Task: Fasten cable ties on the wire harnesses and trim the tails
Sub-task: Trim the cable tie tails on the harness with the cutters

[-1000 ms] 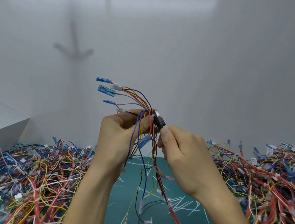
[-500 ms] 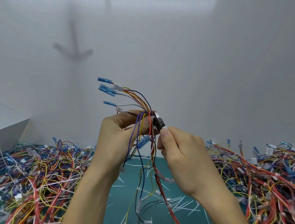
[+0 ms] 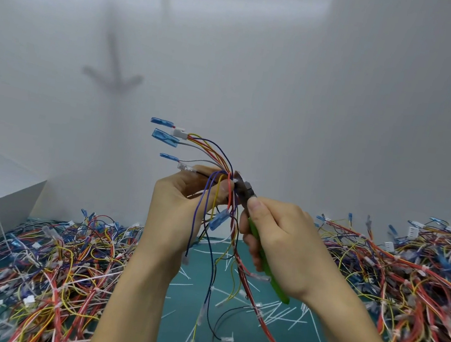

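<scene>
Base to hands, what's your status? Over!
Left hand grips multicoloured wire harness. Right hand grips green-handled cutters, tip at the bundle's white cable tie. Nothing in the way.

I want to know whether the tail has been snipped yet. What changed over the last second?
Nothing visibly changed. The left hand still holds the wire harness up, and the right hand still grips the green-handled cutters with their head against the bundle. The harness piles lie as before.

harness (image 3: 226, 166) above mat (image 3: 185, 304) | cutters (image 3: 245, 191) right of harness | left pile (image 3: 45, 270), right pile (image 3: 407, 271) flank mat
</scene>
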{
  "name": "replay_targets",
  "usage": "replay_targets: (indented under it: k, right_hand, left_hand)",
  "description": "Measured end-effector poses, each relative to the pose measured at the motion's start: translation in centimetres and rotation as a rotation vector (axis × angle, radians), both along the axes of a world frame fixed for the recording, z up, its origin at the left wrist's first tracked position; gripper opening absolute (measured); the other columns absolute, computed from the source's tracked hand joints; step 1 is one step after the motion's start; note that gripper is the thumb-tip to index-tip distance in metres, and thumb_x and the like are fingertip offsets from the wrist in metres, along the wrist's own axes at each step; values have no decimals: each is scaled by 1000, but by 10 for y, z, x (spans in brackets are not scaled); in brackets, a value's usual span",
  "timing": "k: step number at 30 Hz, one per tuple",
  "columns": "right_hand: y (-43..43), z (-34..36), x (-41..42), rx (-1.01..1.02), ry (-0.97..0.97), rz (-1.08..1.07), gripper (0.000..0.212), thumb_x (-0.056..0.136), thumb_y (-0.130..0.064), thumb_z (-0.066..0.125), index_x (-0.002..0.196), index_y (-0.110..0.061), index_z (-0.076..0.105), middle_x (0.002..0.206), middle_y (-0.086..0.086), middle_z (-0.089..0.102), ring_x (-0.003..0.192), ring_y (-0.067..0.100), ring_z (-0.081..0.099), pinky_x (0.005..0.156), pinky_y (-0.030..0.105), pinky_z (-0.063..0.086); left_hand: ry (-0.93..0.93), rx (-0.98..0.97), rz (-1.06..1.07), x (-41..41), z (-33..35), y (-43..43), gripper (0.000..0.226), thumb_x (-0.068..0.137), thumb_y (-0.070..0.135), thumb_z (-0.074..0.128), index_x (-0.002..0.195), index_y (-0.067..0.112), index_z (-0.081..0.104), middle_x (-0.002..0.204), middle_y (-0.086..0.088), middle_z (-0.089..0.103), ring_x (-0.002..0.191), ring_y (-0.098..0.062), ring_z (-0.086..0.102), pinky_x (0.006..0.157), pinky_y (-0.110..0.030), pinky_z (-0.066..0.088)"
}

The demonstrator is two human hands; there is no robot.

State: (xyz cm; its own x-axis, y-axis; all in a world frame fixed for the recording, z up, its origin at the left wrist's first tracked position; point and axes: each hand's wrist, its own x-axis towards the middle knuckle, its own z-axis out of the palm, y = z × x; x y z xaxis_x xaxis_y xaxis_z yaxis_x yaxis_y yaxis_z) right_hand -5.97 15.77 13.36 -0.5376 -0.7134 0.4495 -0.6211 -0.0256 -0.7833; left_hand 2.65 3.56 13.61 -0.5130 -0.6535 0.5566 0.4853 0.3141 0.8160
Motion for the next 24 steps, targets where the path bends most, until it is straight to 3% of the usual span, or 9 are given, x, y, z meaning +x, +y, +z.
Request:
replay_targets:
  k: [7, 10, 18, 22, 24]
  right_hand:
    - [1, -1, 0, -4, -7, 19, 46, 105, -32, 38, 66, -16, 58, 59, 5, 53, 53, 19, 48, 41, 18, 44]
    - [2, 0, -2, 18, -30, 44, 47, 105, -32, 38, 67, -14, 58, 55, 4, 54, 50, 18, 50, 47, 27, 45]
    - [-3, -1, 1, -42, -102, 60, 47, 106, -32, 37, 72, -10, 61, 56, 3, 56, 50, 18, 52, 48, 29, 45]
    - [-3, 0, -9, -160, -157, -13, 43, 100, -48, 44, 84, -15, 67, 66, -1, 66, 61, 18, 62, 66, 44, 56]
    - [-1, -1, -13, -207, -188, -38, 40, 87, -56, 53, 87, -19, 67, 70, -2, 70, 64, 16, 65, 69, 44, 59]
  left_hand:
    - [11, -11, 10, 3, 1, 1, 14, 65, 31, 75, 77, 23, 75, 77, 4, 76, 71, -5, 69, 66, -11, 51]
    - [12, -18, 13, 2, 1, 1, 13, 67, 26, 76, 79, 21, 75, 76, 5, 76, 69, -4, 69, 64, -10, 50]
    - [14, 32, 35, 2, 1, -2, 8, 80, 12, 74, 83, 19, 76, 78, 4, 77, 71, -6, 71, 65, -13, 52]
    - [22, 57, 33, 2, 1, -3, 10, 78, 9, 76, 87, 13, 78, 87, -7, 78, 85, -22, 74, 77, -23, 59]
    - [10, 49, 58, 2, 1, -4, 10, 78, 9, 77, 86, 14, 79, 86, -6, 78, 83, -20, 74, 74, -20, 57]
